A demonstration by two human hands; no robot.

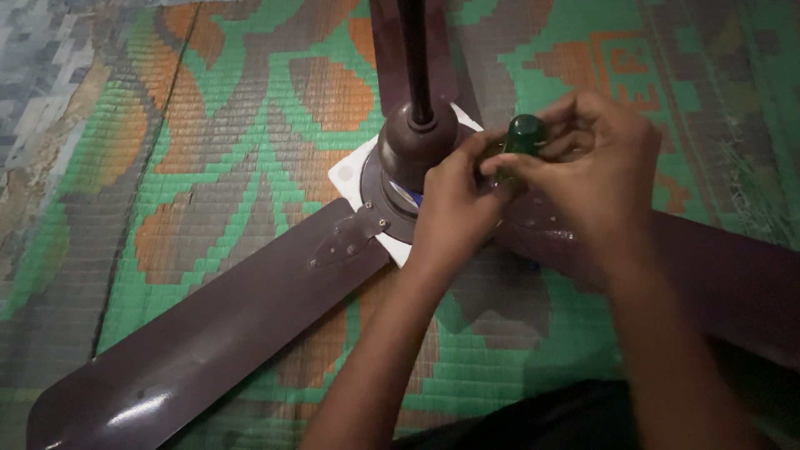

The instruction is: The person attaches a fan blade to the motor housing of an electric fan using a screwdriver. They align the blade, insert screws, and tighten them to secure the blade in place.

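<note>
Green-handled tool (523, 133) in both hands, its tip hidden behind fingers (533, 167).

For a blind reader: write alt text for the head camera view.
Two bare hands, left hand and right hand, grip a dark green tool handle over the hub of a brown ceiling fan lying on a green and orange woven mat. One blade stretches toward the lower left.

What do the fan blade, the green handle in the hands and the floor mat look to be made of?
Fan blade: likely painted metal, dark brown and glossy, with a sheen near its tip. Green handle: probably smooth, shiny plastic. Mat: woven, matte, seemingly plastic or reed strips, ribbed.
</note>
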